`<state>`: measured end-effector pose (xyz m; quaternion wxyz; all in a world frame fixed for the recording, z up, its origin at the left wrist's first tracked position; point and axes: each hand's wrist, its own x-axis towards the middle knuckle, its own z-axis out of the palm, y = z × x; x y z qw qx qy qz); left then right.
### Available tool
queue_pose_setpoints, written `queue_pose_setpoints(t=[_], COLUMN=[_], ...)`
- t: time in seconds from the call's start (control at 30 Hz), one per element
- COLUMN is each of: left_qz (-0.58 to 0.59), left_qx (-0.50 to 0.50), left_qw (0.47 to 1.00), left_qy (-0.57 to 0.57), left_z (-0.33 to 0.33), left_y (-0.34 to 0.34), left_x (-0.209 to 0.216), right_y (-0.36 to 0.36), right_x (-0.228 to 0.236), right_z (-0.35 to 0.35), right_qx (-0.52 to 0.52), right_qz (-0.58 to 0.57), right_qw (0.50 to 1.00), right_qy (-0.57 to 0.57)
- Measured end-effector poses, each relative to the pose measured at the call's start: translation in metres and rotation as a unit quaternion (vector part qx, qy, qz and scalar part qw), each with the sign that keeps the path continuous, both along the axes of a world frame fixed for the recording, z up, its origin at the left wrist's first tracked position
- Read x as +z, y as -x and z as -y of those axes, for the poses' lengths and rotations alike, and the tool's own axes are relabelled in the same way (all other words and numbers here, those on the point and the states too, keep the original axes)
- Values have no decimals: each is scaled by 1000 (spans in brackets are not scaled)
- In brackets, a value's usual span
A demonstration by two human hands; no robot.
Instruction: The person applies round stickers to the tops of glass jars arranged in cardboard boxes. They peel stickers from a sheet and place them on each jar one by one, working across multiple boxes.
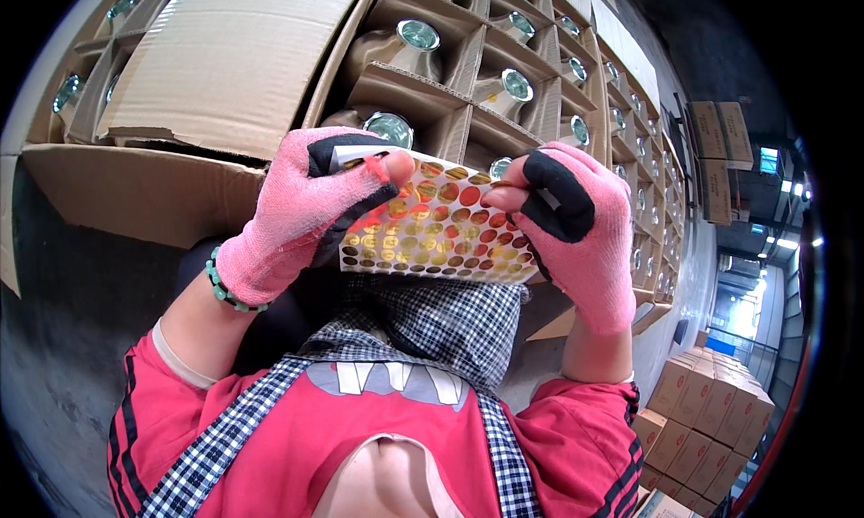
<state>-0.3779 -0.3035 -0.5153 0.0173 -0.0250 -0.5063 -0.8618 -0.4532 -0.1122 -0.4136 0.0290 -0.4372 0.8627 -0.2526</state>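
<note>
On the far left I see an open cardboard flap [225,59] lying over part of the big divided carton [468,95], whose cells hold bottles with shiny round caps [418,35]. My left hand [306,212], in a pink fingerless glove, has its grip closed on the left edge of a sticker sheet [432,234] covered in small gold and red round labels, thumb pressed on top. The sheet sits between both hands, just above my lap and in front of the carton. My right hand [571,221] pinches at the sheet's right edge, fingertips closed as if lifting one label. I judge the peeling step is in hand; next calls for a clean lift without tearing.
</note>
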Motion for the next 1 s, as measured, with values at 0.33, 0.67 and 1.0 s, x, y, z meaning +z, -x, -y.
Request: queue_pose_setpoints(t=[0.33,0.67,1.0], left_qz=[-47,20,33], left_qx=[75,83,19], left_qw=[994,996,993], left_qy=[-66,-23,116], left_z=[-7,-5,-18], left_y=[1,-1,-4], left_x=[-6,2,2], right_y=[4,2,67], right_x=[3,-1,-1], right_z=[-1,-2,48], right_qx=[-1,28,39], right_qz=[-6,-86,18], right_qw=[1000,995,998], right_qy=[26,43,55])
